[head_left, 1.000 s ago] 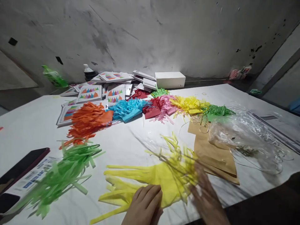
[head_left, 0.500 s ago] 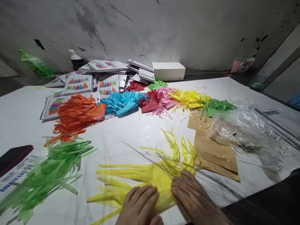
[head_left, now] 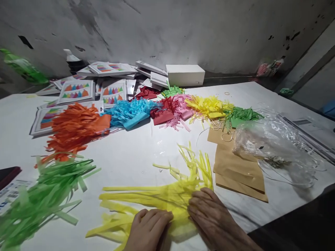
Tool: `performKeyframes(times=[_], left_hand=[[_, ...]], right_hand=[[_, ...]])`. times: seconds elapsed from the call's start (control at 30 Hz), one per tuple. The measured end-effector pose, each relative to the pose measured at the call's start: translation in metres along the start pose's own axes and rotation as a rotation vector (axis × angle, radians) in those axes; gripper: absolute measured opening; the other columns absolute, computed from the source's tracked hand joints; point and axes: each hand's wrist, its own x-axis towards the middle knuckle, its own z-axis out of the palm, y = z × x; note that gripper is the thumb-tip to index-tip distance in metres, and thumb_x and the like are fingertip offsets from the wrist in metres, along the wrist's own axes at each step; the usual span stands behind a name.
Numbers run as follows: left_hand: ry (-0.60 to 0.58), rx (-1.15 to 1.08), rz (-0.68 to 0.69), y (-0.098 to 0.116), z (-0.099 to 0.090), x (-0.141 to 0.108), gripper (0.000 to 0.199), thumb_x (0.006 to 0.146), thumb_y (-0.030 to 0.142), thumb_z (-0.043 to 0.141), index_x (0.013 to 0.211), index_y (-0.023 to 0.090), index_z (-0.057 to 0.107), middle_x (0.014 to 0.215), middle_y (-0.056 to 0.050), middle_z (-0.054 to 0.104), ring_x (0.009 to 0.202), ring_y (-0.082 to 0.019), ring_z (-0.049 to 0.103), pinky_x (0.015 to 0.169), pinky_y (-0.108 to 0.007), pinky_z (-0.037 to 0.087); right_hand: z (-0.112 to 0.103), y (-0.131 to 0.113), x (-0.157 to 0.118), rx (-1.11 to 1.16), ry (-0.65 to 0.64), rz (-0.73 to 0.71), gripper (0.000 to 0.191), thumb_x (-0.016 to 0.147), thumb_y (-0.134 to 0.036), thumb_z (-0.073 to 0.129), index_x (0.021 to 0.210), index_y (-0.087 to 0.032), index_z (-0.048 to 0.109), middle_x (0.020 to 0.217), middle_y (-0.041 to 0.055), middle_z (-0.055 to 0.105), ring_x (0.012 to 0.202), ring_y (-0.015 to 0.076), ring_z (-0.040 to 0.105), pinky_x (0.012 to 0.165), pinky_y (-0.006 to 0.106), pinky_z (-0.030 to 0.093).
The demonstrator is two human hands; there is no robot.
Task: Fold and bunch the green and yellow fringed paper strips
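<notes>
A fringed sheet of yellow tissue paper (head_left: 176, 197) lies on the white table, its strips fanning to the left and up to the upper right. My left hand (head_left: 151, 228) is closed on the sheet's near edge, fingers together and bent. Close by on the right, my right hand (head_left: 208, 216) has its fingers pressed together on the same paper. The thumbs and the paper beneath both hands are hidden. Fringed green tissue (head_left: 49, 195) is spread at the left.
Orange (head_left: 75, 125), blue (head_left: 131, 113), red, pink, yellow and green fringed bundles form a row across the table (head_left: 125, 150). Behind them are printed packets (head_left: 75, 91) and a white box (head_left: 185, 75). Brown paper (head_left: 235, 167) and a clear plastic bag (head_left: 272, 143) lie right.
The view has shifted slightly, so most things appear further left. My left hand's fingers are bent more on the yellow paper; my right hand stays on it.
</notes>
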Motion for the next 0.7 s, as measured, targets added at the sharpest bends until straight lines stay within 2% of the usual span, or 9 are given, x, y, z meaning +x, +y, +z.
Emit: performKeyframes(times=[0.07, 0.2, 0.27, 0.37, 0.5, 0.63, 0.7], left_hand=[[-0.096, -0.053, -0.077, 0.003, -0.009, 0.012, 0.024, 0.098, 0.017, 0.043, 0.105, 0.026, 0.064, 0.088, 0.002, 0.077, 0.075, -0.018, 0.069, 0.072, -0.033, 0.045], [-0.526, 0.028, -0.536, 0.015, -0.03, 0.054, 0.03, 0.102, 0.022, 0.043, 0.086, 0.024, 0.068, 0.085, -0.002, 0.076, 0.08, -0.022, 0.07, 0.072, -0.032, 0.046], [-0.656, 0.095, -0.644, 0.017, -0.036, 0.074, 0.032, 0.103, 0.021, 0.042, 0.083, 0.022, 0.067, 0.087, -0.004, 0.077, 0.081, -0.022, 0.071, 0.07, -0.031, 0.043], [-0.703, 0.154, -0.654, 0.012, -0.037, 0.092, 0.029, 0.103, 0.023, 0.043, 0.084, 0.021, 0.066, 0.085, -0.008, 0.078, 0.078, -0.025, 0.072, 0.065, -0.033, 0.038], [-0.753, 0.232, -0.646, 0.005, -0.032, 0.1, 0.026, 0.101, 0.022, 0.044, 0.087, 0.02, 0.066, 0.087, -0.011, 0.078, 0.083, -0.031, 0.074, 0.063, -0.035, 0.032], [-0.768, 0.297, -0.639, 0.005, -0.027, 0.103, 0.029, 0.103, 0.023, 0.04, 0.091, 0.018, 0.067, 0.088, -0.013, 0.078, 0.086, -0.034, 0.075, 0.062, -0.036, 0.03], [-0.769, 0.317, -0.637, 0.006, -0.025, 0.103, 0.031, 0.104, 0.024, 0.039, 0.093, 0.018, 0.067, 0.086, -0.014, 0.078, 0.084, -0.035, 0.075, 0.062, -0.036, 0.03]], right_hand=[[0.005, 0.002, 0.003, 0.025, -0.028, 0.05, 0.025, 0.105, -0.015, 0.042, 0.087, -0.021, 0.059, 0.081, 0.002, 0.062, 0.085, 0.0188, 0.06, 0.093, 0.037, 0.046], [0.011, 0.006, 0.015, -0.056, -0.121, 0.233, 0.024, 0.101, -0.01, 0.044, 0.084, -0.021, 0.057, 0.078, 0.0022, 0.06, 0.078, 0.019, 0.056, 0.083, 0.035, 0.043], [0.012, 0.008, 0.023, -0.146, -0.185, 0.293, 0.023, 0.098, -0.009, 0.049, 0.08, -0.021, 0.055, 0.074, 0.0017, 0.059, 0.074, 0.0194, 0.055, 0.08, 0.034, 0.041], [0.016, 0.013, 0.033, -0.208, -0.251, 0.323, 0.022, 0.094, -0.011, 0.056, 0.075, -0.023, 0.053, 0.068, 0.0009, 0.058, 0.067, 0.0199, 0.053, 0.076, 0.034, 0.04], [0.024, 0.019, 0.041, -0.247, -0.263, 0.365, 0.024, 0.098, -0.015, 0.054, 0.075, -0.024, 0.054, 0.063, 0.0004, 0.057, 0.063, 0.0207, 0.053, 0.076, 0.036, 0.04], [0.025, 0.022, 0.043, -0.28, -0.237, 0.383, 0.024, 0.097, -0.01, 0.054, 0.076, -0.023, 0.057, 0.064, 0.0019, 0.058, 0.067, 0.0221, 0.055, 0.079, 0.037, 0.04], [0.017, 0.021, 0.045, -0.304, -0.153, 0.37, 0.022, 0.096, -0.006, 0.051, 0.082, -0.021, 0.06, 0.073, 0.0051, 0.062, 0.077, 0.0239, 0.058, 0.085, 0.04, 0.04]])
